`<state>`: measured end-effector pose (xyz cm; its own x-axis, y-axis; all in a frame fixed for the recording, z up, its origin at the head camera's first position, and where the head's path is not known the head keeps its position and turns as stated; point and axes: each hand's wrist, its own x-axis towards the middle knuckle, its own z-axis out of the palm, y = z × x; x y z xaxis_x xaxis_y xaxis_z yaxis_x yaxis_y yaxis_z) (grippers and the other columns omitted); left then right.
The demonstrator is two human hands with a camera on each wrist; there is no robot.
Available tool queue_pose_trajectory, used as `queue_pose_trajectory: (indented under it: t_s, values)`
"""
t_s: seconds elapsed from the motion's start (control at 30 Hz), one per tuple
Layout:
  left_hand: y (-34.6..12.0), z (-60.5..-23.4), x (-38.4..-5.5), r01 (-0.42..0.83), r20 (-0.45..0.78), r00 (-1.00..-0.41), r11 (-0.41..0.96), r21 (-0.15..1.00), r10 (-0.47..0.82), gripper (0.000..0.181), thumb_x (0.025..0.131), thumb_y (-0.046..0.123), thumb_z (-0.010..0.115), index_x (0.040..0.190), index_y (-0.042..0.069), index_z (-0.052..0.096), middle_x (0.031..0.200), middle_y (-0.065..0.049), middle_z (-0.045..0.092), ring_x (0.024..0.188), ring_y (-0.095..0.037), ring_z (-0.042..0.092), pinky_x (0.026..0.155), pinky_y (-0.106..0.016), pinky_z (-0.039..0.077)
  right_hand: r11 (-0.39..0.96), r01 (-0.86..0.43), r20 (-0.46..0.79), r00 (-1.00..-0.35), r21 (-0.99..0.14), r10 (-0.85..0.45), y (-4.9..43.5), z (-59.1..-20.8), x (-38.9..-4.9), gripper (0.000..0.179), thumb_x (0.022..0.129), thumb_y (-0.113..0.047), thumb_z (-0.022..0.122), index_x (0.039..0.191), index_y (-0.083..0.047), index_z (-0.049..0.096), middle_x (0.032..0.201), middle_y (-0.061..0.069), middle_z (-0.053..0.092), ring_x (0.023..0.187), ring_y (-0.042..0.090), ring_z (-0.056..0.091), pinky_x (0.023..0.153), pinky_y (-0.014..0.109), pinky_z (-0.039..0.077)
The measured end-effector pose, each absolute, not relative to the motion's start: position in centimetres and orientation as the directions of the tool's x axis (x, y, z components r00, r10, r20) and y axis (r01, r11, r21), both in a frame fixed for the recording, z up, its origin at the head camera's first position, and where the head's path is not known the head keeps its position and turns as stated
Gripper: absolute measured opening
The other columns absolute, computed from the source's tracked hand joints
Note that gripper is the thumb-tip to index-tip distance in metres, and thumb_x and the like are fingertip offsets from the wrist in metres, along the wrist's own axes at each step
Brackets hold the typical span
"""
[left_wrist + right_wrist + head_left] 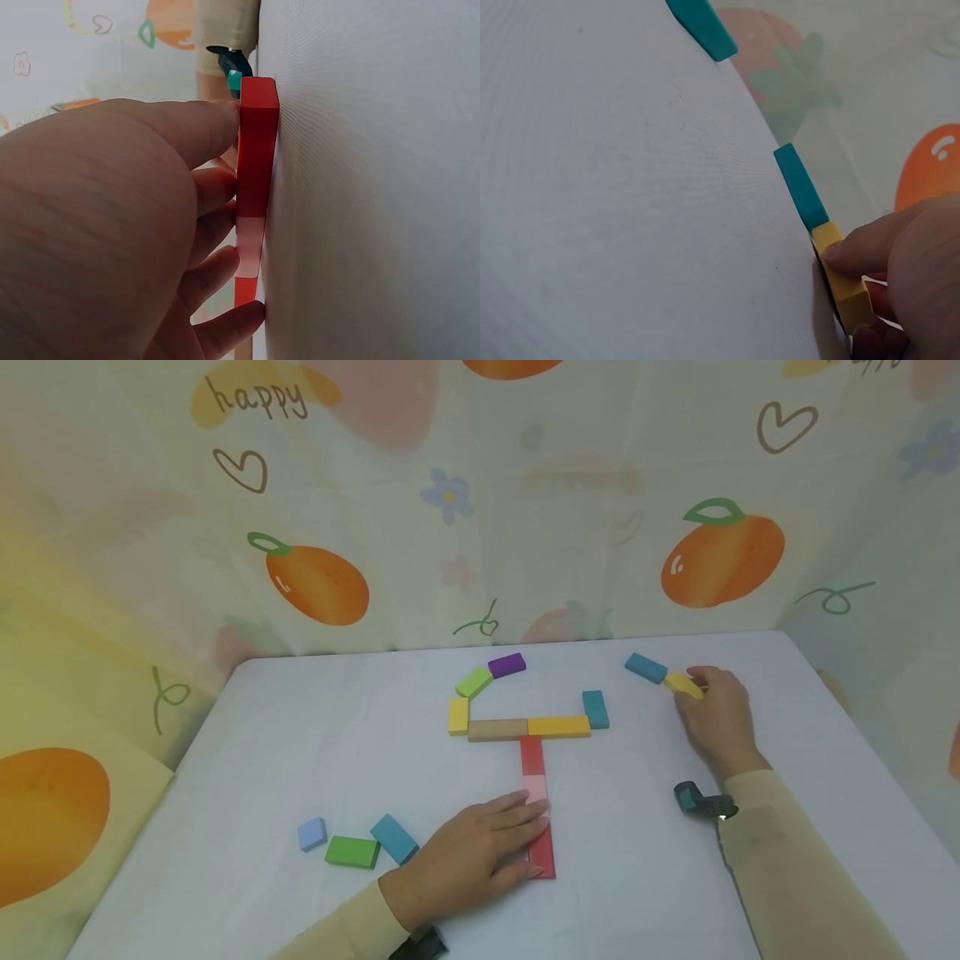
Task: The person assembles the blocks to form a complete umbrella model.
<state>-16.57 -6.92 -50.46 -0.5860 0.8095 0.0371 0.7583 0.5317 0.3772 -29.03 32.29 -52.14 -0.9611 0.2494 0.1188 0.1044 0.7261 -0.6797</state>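
Observation:
In the head view my right hand [718, 717] pinches a yellow block [684, 684], its end touching a blue block [646, 668] at the back right. The right wrist view shows thumb and fingers on that yellow block [844, 281]. My left hand [476, 852] rests with extended fingers across a straight row made of a red block [532, 755], a pink block [536, 787] and a nearer red block [543, 858]. Seen from the left wrist, fingertips touch the upper face of the red block [258, 150] and of the pink block beyond it.
A tan block [498, 730] and an orange-yellow block [558, 727] cross the row's far end. Yellow, lime [474, 682] and purple [507, 665] blocks curve off left; a teal block [596, 709] stands right. Light-blue, green [352, 852] and blue [394, 838] blocks lie front left.

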Motion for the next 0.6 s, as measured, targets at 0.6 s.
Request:
queue_pose_trajectory:
  t_s: [0.6]
  values:
    - [-6.9,-50.7,-16.8,0.752,0.023,-0.587,0.535,0.386,0.809,0.061,0.111,0.049,0.063,0.163,0.019,0.053,0.167,0.010,0.046,0.159,-0.014,0.030,0.122,-0.042,0.037,0.661,0.086,0.118,-0.959,-0.745,0.257,31.8,-50.7,-29.3,0.049,0.111,-0.013,0.059,0.155,0.008,0.052,0.140,0.030,0.053,0.126,0.046,0.051,0.107,0.061,0.049]
